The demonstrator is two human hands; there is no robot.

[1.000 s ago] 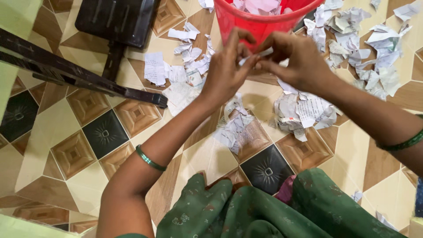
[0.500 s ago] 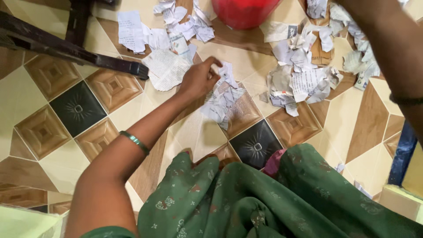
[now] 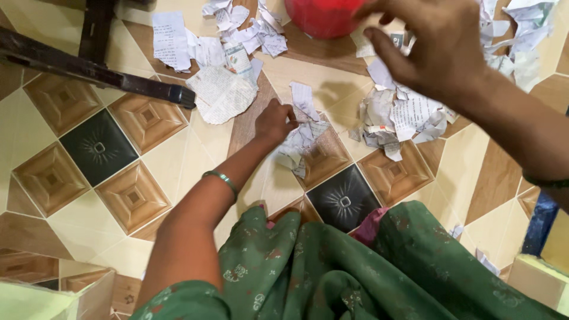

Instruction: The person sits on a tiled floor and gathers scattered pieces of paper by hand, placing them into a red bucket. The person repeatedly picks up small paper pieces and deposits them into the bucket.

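Observation:
My left hand (image 3: 274, 121) is down on the tiled floor, its fingers closed on a small heap of torn paper scraps (image 3: 301, 137) in front of my knees. My right hand (image 3: 428, 42) hovers higher, fingers spread and holding nothing, above another crumpled paper heap (image 3: 400, 117) and just right of a red bucket (image 3: 323, 16) at the top edge. A green bangle sits on each wrist.
More torn paper lies at the top left (image 3: 220, 47) and top right (image 3: 521, 29). A dark metal furniture leg (image 3: 95, 71) slants across the upper left floor. Green cloth (image 3: 355, 266) covers my lap at the bottom. A blue object (image 3: 538, 225) stands at the right edge.
A second ago both hands were tearing a scrap over the bucket. The left hand then dropped to the floor scraps, and the right hand has swung back into view above the right heap.

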